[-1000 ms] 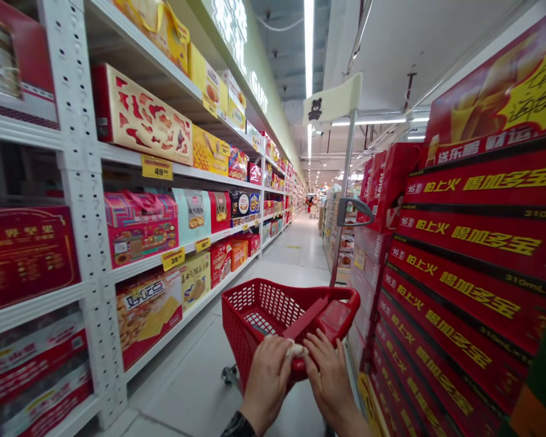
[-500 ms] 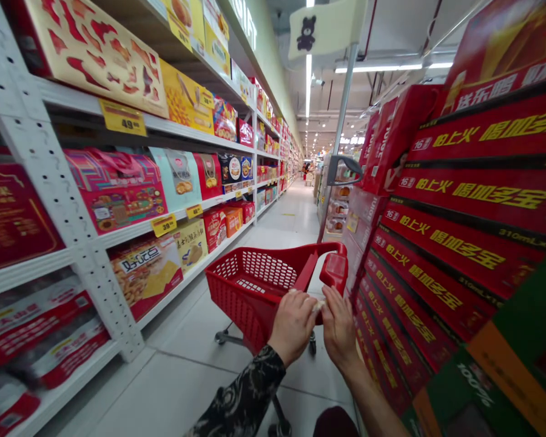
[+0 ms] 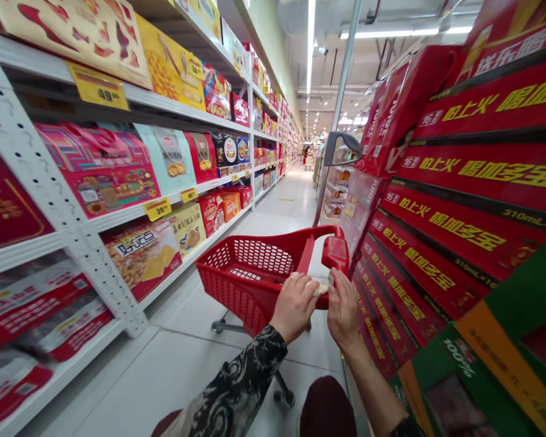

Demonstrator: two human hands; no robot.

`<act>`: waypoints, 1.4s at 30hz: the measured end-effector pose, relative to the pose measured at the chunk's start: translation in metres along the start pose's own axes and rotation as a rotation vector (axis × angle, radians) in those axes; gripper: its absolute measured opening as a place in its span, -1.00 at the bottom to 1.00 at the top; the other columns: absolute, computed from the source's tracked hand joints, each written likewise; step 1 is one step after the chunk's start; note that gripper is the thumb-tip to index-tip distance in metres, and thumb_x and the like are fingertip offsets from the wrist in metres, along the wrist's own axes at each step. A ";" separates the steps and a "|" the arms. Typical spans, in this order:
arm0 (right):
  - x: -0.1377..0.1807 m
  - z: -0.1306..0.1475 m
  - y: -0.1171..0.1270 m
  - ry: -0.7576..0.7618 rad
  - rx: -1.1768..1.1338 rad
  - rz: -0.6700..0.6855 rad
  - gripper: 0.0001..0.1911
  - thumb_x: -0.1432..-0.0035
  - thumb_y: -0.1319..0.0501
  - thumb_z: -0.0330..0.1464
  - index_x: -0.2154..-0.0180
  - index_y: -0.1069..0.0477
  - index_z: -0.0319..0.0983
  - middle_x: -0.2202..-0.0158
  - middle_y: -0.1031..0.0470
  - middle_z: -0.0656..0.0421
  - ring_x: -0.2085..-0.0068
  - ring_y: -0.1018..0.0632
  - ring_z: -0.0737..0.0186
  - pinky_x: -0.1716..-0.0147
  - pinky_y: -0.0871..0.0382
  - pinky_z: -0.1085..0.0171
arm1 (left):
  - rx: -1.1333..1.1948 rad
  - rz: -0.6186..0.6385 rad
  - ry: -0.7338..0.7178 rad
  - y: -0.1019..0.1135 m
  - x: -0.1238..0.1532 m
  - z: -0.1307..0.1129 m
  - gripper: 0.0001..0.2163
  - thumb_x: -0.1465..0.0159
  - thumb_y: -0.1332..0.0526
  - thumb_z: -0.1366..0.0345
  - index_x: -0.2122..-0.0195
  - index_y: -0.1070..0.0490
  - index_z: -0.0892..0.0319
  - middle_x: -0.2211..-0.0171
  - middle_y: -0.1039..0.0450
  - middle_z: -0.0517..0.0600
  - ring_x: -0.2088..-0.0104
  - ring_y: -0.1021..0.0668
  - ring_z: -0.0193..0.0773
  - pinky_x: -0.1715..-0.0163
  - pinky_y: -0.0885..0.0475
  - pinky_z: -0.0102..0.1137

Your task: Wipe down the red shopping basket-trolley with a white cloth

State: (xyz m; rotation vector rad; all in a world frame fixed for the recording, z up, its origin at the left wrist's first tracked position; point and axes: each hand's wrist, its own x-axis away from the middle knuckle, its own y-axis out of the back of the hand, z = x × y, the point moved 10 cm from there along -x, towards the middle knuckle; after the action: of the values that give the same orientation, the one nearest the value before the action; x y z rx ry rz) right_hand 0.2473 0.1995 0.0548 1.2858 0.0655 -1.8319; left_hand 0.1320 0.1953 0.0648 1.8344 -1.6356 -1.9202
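A small red shopping cart (image 3: 250,291) with a perforated basket stands in front of me at an angle. My left hand (image 3: 295,306) has its fingers curled over the cart's near rim, against a small crumpled whitish piece (image 3: 321,289), cloth or tissue, I cannot tell which. From the other side my right hand (image 3: 343,306) closes its fingers on the right end of this piece, just below the red corner block (image 3: 335,252) of the cart. My fingers partly hide the piece and the rim beneath it.
White shelves (image 3: 131,318) with boxed biscuits and gift packs run along the left. Stacked red drink cartons (image 3: 441,227) and a green carton (image 3: 473,358) crowd the right side. A metal pole with a grey handle (image 3: 341,149) rises beyond the cart. The tiled aisle (image 3: 286,194) leads ahead.
The view has tilted downward and shifted slightly, so the pole's bear sign is out of frame. My right hand has turned a little, and more of the whitish piece shows between my hands.
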 end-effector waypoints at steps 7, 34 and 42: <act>0.000 0.005 0.002 -0.016 0.037 0.010 -0.54 -0.25 0.15 -0.29 -0.06 -0.28 -0.34 -0.05 -0.36 -0.06 -0.11 -0.30 0.05 -0.08 -0.14 -0.02 | -0.043 -0.015 0.044 -0.002 0.009 0.005 -0.73 -0.29 0.03 0.31 0.04 -0.32 0.17 0.04 -0.38 0.09 -0.03 -0.35 -0.15 -0.08 -0.25 -0.08; -0.008 0.038 -0.019 0.121 0.267 0.282 -0.65 -0.21 0.02 -0.32 0.04 -0.37 -0.25 0.02 -0.45 0.02 -0.04 -0.39 0.06 -0.12 0.04 -0.10 | -0.018 0.033 0.193 0.000 0.024 0.066 -0.75 -0.32 0.07 0.30 0.11 -0.35 0.15 0.21 -0.42 0.02 0.14 -0.39 -0.24 0.06 -0.33 -0.21; -0.003 0.067 -0.045 0.132 0.306 0.390 -0.69 -0.15 -0.07 -0.32 0.08 -0.41 -0.23 0.02 -0.46 0.06 -0.08 -0.35 -0.02 -0.13 0.14 -0.13 | -0.092 0.072 0.226 -0.009 0.024 0.057 -0.76 -0.32 0.08 0.31 0.21 -0.36 0.18 0.31 -0.40 0.02 0.23 -0.38 -0.24 0.12 -0.34 -0.22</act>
State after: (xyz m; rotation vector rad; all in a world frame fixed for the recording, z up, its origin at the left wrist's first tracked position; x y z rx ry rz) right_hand 0.1685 0.1961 0.0694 1.5078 -0.3822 -1.4573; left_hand 0.0882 0.2197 0.0282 1.8511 -1.4962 -1.6602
